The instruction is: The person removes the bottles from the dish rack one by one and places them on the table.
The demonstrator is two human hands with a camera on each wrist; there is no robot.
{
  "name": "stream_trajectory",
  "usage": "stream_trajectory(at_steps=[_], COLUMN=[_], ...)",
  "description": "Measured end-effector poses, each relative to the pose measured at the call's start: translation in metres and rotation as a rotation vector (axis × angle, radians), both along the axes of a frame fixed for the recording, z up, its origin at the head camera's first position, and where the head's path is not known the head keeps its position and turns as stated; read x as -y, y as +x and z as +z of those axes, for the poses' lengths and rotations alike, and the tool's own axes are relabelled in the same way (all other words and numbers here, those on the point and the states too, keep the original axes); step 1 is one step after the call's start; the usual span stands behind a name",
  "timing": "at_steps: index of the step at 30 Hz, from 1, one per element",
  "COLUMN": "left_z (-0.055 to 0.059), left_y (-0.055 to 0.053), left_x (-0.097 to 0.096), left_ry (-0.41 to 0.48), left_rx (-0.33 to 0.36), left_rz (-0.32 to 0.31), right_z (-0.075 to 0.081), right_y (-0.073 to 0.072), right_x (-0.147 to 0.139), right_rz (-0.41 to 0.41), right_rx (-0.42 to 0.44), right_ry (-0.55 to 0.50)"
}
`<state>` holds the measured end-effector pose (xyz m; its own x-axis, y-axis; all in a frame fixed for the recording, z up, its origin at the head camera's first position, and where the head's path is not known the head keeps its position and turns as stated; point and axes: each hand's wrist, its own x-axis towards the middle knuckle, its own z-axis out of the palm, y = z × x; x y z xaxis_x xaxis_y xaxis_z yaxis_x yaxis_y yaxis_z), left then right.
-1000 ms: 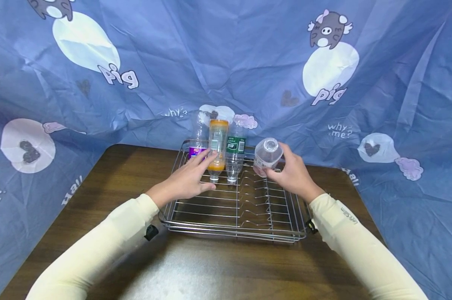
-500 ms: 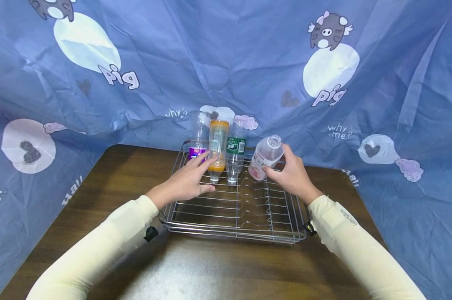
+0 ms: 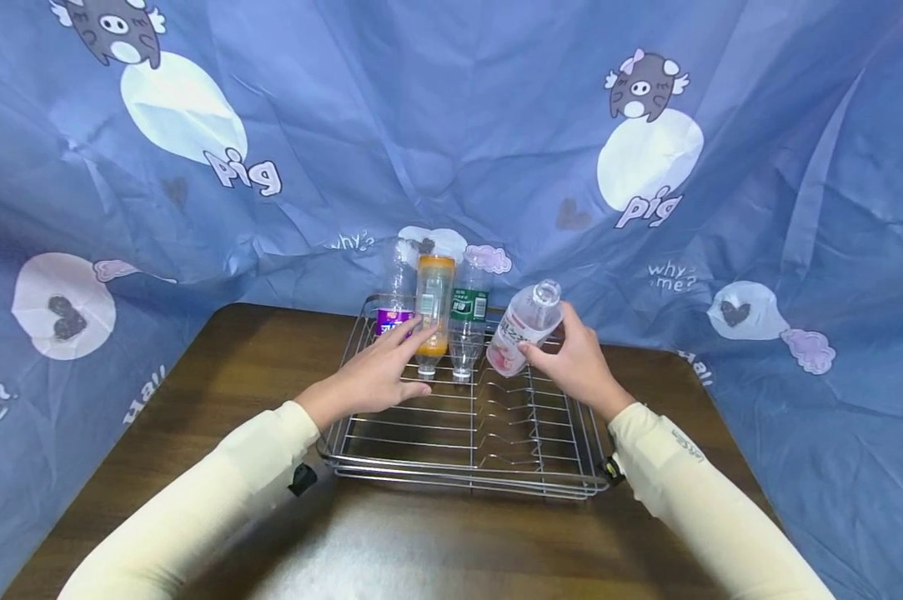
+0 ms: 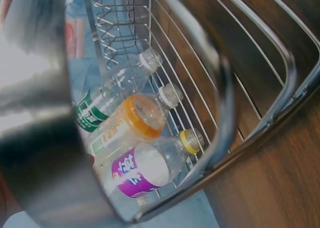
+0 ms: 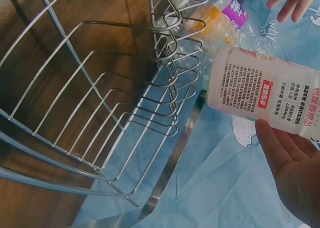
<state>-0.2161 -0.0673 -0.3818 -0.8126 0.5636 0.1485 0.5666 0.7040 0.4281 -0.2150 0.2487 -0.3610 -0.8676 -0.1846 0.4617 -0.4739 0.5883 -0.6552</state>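
Observation:
My right hand [image 3: 574,358] grips a clear plastic bottle [image 3: 517,337] with a pink fruit label. The bottle is tilted over the rack's back right, its mouth up and to the right, its base down and to the left. My left hand [image 3: 372,371] is spread with nothing in it; its fingertips overlap the orange-banded bottle [image 3: 433,292] in the head view. That bottle stands cap-down in the wire dish rack [image 3: 413,433], between a purple-labelled bottle [image 4: 137,173] with a yellow cap and a green-labelled bottle [image 3: 469,307]. In the right wrist view, the pink-labelled bottle's base overlaps the row.
The rack stands on a dark wooden table [image 3: 436,550], its wavy dividers [image 3: 507,433] running along the right half. Behind the table hangs a blue cloth [image 3: 451,125] with pig prints. A metal band [image 4: 37,107] blocks the left part of the left wrist view.
My right hand has turned the pink-labelled bottle so its base swings left and its label shows. My left hand keeps almost the same place over the rack. The head view has shifted slightly.

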Motion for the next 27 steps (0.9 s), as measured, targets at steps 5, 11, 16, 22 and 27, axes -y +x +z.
stream_trajectory(at_steps=[5,11,16,22,27], left_z=[-0.002,-0.007,-0.008,0.000,0.008], left_y=[0.002,0.004,0.004,0.002,0.003], left_x=[-0.001,-0.002,-0.003,-0.006,-0.007], left_ry=[0.008,0.009,0.023,0.033,0.040], left_rx=[-0.003,0.003,-0.006,-0.036,-0.028], left_rz=[0.004,-0.002,-0.027,-0.040,-0.028], right_z=[-0.005,-0.011,-0.013,-0.004,0.001], right_y=[0.002,0.007,0.009,0.010,0.008], right_x=[-0.001,0.001,0.006,0.010,0.013], right_rz=[0.006,-0.017,0.006,0.001,0.015], right_rx=[0.024,0.046,0.089,0.098,0.103], right_ry=[-0.029,-0.035,-0.087,-0.109,-0.128])
